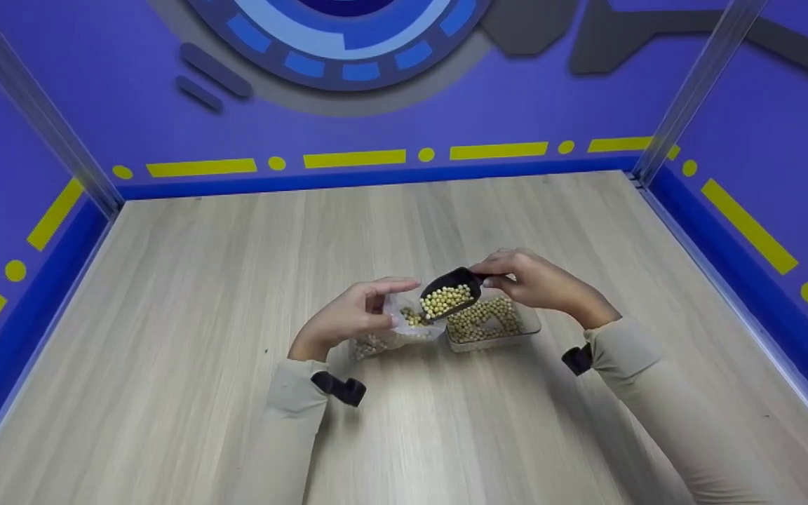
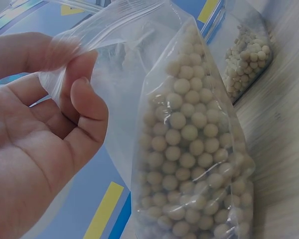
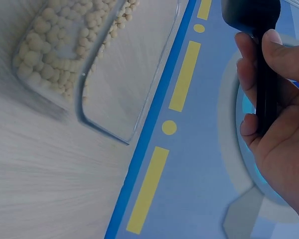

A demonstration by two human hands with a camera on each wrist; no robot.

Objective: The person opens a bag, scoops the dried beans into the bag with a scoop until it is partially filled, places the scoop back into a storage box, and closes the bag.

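Note:
My left hand [image 1: 351, 312] pinches the upper edge of a clear zip bag [image 2: 189, 124], holding its mouth apart. Pale yellow round beads, like dried soybeans, fill much of the bag. In my right hand [image 1: 534, 280] is the handle of a black scoop [image 1: 473, 279], its fingers curled round it in the right wrist view. Beads of the same kind [image 1: 446, 300] heap in the scoop, which tilts with its lip at the bag's mouth. Below the right hand stands a clear rectangular container [image 1: 534, 326] with more beads; its bottom shows through a bare patch in the middle.
The container and bag stand side by side on a wood-grain table [image 1: 200, 315]. Blue panels with yellow marks [image 1: 355, 159] wall the table at the back and both sides. Each sleeve carries a black wrist mount [image 1: 339, 389].

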